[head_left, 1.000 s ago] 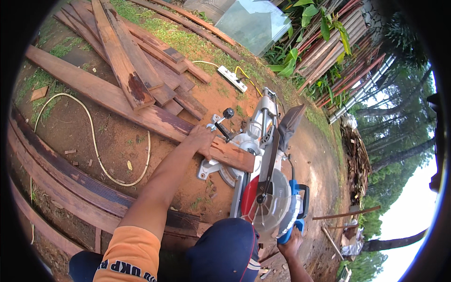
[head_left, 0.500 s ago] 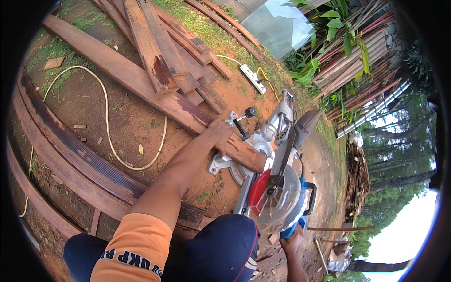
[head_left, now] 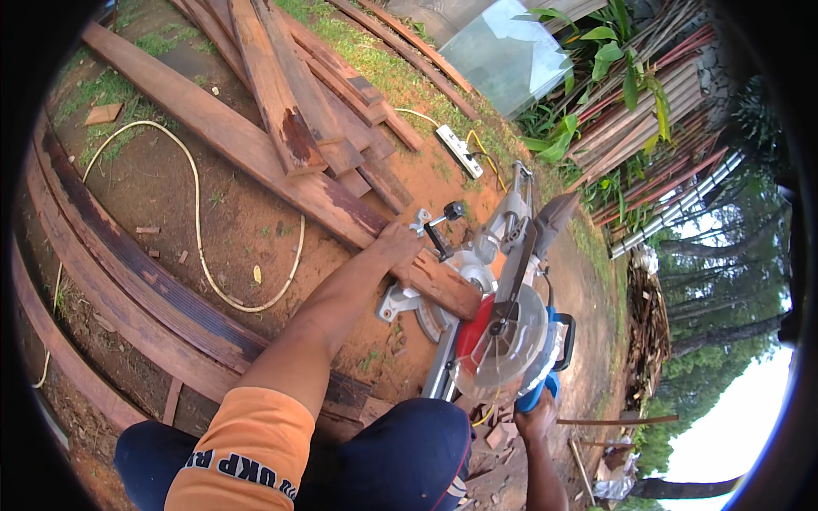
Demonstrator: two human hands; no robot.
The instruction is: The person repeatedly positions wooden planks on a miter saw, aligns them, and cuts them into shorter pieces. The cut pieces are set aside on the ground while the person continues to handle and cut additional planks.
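Earth point(head_left: 247, 187) all round; left hand point(head_left: 397, 249) clamps the board point(head_left: 443, 285); right hand point(head_left: 535, 417), at 5 o'clock, clasps the saw point(head_left: 520, 341), just shifted toward 1 o'clock, apparently baring more board.

The head-worn fisheye camera looks down from above the wearer's knees point(head_left: 405, 456), with the left hand point(head_left: 398, 248) and right hand point(head_left: 536, 416) near; its sideways-tilted field extends past the right edge of the ground point(head_left: 170, 209) to distant trees point(head_left: 707, 294).

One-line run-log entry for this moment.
left hand: gripping plank | right hand: gripping blue handle | plank end: at miter saw | cutting contact: unclear | power strip: on ground
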